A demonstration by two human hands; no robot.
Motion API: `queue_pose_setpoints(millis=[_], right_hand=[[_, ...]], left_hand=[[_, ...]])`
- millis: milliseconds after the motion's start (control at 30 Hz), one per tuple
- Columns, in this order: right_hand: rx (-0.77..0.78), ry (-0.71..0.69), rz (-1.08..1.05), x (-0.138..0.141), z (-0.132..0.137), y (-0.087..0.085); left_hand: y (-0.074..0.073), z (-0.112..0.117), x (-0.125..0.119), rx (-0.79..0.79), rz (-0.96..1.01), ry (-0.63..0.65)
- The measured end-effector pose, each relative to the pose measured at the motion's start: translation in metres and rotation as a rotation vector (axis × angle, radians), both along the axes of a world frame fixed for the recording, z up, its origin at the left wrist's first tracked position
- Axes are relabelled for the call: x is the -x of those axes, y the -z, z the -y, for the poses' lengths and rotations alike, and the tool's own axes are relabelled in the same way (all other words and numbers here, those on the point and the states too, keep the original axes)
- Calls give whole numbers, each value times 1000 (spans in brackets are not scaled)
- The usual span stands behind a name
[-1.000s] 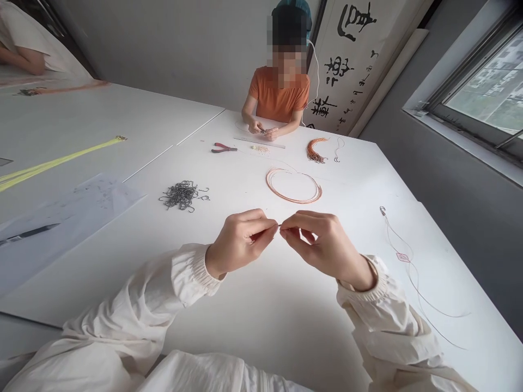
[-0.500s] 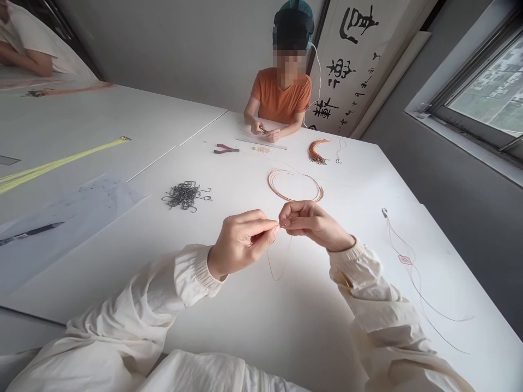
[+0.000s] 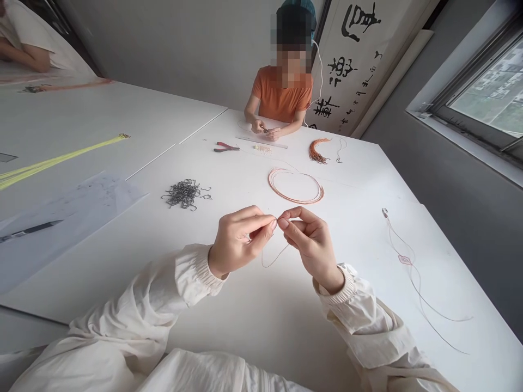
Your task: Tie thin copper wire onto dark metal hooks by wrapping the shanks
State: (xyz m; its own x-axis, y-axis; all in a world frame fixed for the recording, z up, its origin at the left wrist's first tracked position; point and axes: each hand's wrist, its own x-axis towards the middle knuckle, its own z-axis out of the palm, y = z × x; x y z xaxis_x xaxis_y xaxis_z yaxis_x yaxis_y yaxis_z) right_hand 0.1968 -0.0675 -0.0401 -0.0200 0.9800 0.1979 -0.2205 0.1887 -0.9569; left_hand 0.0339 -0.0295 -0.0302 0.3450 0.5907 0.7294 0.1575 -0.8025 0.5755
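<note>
My left hand (image 3: 241, 239) and my right hand (image 3: 308, 242) meet fingertip to fingertip above the white table. Both are closed in a pinch on a thin cord (image 3: 267, 267), whose loop hangs below between them. The short bit at the fingertips is mostly hidden. Beyond my hands lies a coil of pinkish-orange cord (image 3: 272, 189). A heap of dark metal hooks (image 3: 182, 194) rests left of it.
Across the table (image 3: 253, 326) sits a person in an orange shirt (image 3: 281, 95), working with both hands. Red-handled pliers (image 3: 225, 147) and an orange cord bundle (image 3: 317, 151) lie nearer. At right is a cord with a clasp (image 3: 384, 212); at left, yellow cords (image 3: 61, 158) and a pen (image 3: 30, 231).
My right hand has turned, with its wrist lower and further left. The hanging cord loop has shifted slightly up and left. My left hand has barely moved.
</note>
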Motion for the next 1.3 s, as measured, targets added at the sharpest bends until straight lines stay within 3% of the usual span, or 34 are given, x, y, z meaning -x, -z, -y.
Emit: queue_pose_setpoints(millis=[67,267,400,567,867,1067,1200,1300], right_hand=[[-48,10,30,-1,1,-1],[-176,-26,113,-7,3,-5],[-184,-59,150,-11,2,-7],[-155,-100,111,-16,0,-7],[-50,-120,7,-9,0,6],[-226,86,447,-9,16,-5],[-391,70,778,-19,21,-27],[-433,19,855,-27,15,-44]], left_hand=[[-3,1,2,121,22,50],[-20,-5,13,804,26,374],[-25,-7,15,931,10,420],[-26,0,12,819,-38,302],[-18,8,7,339,-23,88],[-8,2,7,146,-86,24],[-7,0,7,99,-141,30],[-8,0,5,84,-191,80]])
